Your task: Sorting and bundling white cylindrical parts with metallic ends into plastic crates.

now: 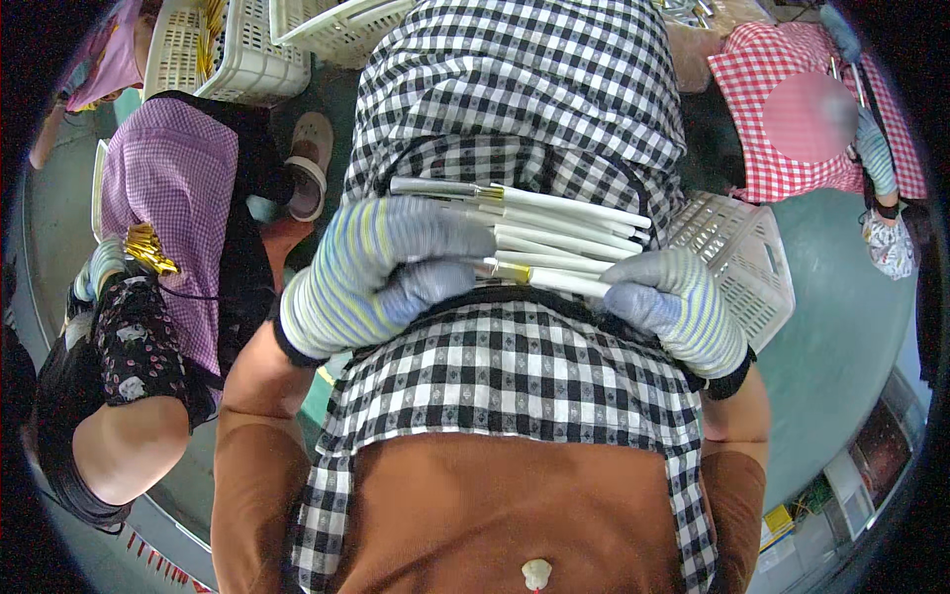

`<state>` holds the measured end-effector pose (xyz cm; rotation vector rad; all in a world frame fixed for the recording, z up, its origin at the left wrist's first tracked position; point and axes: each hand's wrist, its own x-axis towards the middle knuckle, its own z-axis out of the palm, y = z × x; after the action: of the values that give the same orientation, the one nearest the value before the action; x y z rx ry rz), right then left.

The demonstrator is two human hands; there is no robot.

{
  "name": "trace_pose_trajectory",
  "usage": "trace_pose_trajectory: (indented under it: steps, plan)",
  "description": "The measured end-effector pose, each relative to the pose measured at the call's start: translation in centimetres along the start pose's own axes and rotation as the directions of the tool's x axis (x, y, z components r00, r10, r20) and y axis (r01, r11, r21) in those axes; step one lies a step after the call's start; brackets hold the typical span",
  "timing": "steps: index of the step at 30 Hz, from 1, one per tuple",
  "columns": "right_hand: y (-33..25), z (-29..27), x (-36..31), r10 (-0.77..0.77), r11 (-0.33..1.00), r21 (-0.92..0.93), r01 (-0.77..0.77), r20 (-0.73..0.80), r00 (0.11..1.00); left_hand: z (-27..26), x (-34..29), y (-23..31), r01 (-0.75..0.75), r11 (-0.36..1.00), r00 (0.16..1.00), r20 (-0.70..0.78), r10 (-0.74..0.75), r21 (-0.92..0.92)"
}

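Two hands (pixel 386 267) grip white-handled utensils (pixel 574 207); the right one (pixel 685 302) partly hides a white basket (pixel 770 302).

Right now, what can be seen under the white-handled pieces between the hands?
Beneath the white-handled pieces, black-and-white checked apron cloth shows around their edges. Whatever lies directly under them, and under the left hand and right hand, is covered.

Holds both forearms (pixel 259 384) angled inward. Curls blurred, gloved left hand (pixel 381 265) into closed grip. Extends gloved right hand (pixel 685 305) inward, half curled, opposite the left.
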<state>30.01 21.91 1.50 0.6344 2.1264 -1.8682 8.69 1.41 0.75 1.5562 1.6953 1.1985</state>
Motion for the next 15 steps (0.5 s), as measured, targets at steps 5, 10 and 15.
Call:
trace_pose_trajectory:
  steps: [5,10,15]
  plan:
    - [-1.1,0.1,0.9,-0.057,0.983,-0.169,0.07,0.078,0.995,-0.5,-0.7,-0.2,-0.03,0.995,0.999,0.024,0.027,0.092]
    - [-0.5,-0.7,2.4,-0.581,0.449,-0.84,0.304,-0.017,0.814,-1.4,1.5,-0.8,-0.149,0.743,0.983,0.013,0.185,0.653]
    - [-0.1,-0.6,4.0,-0.551,0.311,-0.908,0.282,0.069,0.832,-1.0,1.4,-0.7,-0.045,0.799,0.983,0.17,-0.072,0.6]
